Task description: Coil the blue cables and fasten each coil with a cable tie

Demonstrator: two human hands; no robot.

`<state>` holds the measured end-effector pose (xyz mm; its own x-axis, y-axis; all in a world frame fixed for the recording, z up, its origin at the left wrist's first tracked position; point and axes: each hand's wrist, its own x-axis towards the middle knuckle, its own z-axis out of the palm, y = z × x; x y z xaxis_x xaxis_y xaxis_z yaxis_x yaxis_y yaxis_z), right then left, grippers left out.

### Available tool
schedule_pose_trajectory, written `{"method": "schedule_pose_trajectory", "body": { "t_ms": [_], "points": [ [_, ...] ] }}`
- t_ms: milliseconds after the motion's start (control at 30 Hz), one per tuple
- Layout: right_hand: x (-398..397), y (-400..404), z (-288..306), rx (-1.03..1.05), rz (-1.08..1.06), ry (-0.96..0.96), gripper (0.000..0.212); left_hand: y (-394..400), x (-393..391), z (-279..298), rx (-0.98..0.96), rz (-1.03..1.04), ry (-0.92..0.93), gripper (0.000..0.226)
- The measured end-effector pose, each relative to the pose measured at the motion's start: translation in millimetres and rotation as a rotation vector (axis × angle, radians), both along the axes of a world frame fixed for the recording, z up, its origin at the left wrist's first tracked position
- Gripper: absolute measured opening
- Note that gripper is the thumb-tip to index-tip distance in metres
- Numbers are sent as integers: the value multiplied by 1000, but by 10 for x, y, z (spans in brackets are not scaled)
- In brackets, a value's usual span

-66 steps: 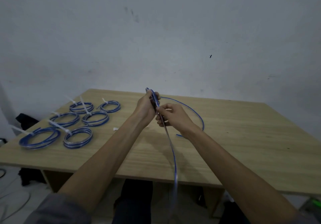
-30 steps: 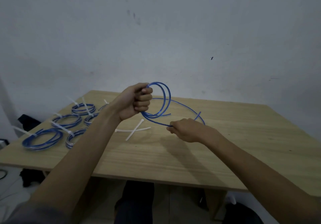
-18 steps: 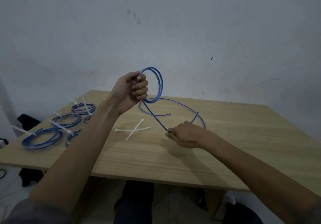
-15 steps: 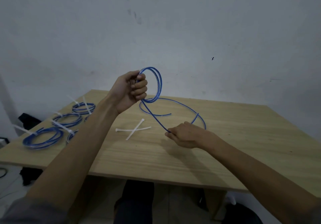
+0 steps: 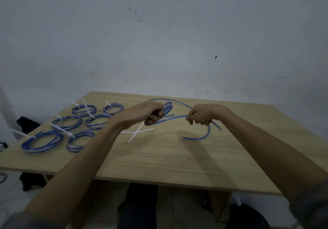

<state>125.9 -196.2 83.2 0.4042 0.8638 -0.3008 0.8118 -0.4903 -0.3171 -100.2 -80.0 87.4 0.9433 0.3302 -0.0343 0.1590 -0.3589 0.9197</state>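
My left hand (image 5: 147,112) grips a small coil of the blue cable (image 5: 177,117) just above the wooden table (image 5: 168,157). From the coil the cable runs right to my right hand (image 5: 202,115), which grips the loose strand. Past that hand the free end curves down onto the table (image 5: 198,138). Two white cable ties (image 5: 137,131) lie crossed on the table below my left hand. Several tied blue coils (image 5: 67,122) with white ties lie at the left.
The table's front edge (image 5: 142,177) runs across the lower view, with my legs below it. A grey wall stands right behind the table. Dark objects (image 5: 26,124) sit on the floor at the left.
My left hand has dropped from head height down to just above the table with the coil. My right hand has moved right and farther back along the cable.
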Motion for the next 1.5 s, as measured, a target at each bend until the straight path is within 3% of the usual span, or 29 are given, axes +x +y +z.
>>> {"method": "schedule_pose_trajectory", "body": {
  "t_ms": [100, 200, 333, 467, 633, 700, 867, 1067, 1200, 1333, 1433, 1500],
  "points": [
    [-2, 16, 55, 148, -161, 305, 19, -54, 83, -143, 26, -48, 42, 40],
    [-65, 46, 59, 283, -244, 446, 19, -37, 107, -294, 136, -70, 95, 41],
    [-252, 58, 60, 462, -257, 519, 14, -35, 179, -479, 267, -27, 79, 43],
    [-479, 46, 23, 600, -189, 412, 24, -1, 288, -641, 312, 119, 12, 50],
    [-670, 22, -73, 574, -112, 506, 20, -36, 384, -686, 84, 254, -140, 52],
    [-739, 3, -133, 572, -79, 458, 23, -63, 408, -662, -5, 309, -179, 56],
    [-768, 51, -333, 751, -38, 227, 34, -135, 392, -680, 2, 338, -283, 54],
    [-841, 63, -469, 854, 4, 98, 22, -116, 381, -676, -89, 408, -297, 45],
    [-848, 60, -523, 804, 51, -149, 13, -95, 380, -697, -140, 474, -256, 44],
    [-855, -7, -444, 820, 45, -98, 41, -86, 388, -673, -261, 395, -212, 39],
    [-828, -62, -320, 736, 206, -72, 65, -124, 356, -657, -287, 236, -170, 43],
    [-781, -68, -274, 668, 279, -96, 60, -174, 311, -630, -193, 145, -104, 51]
  ]
}}
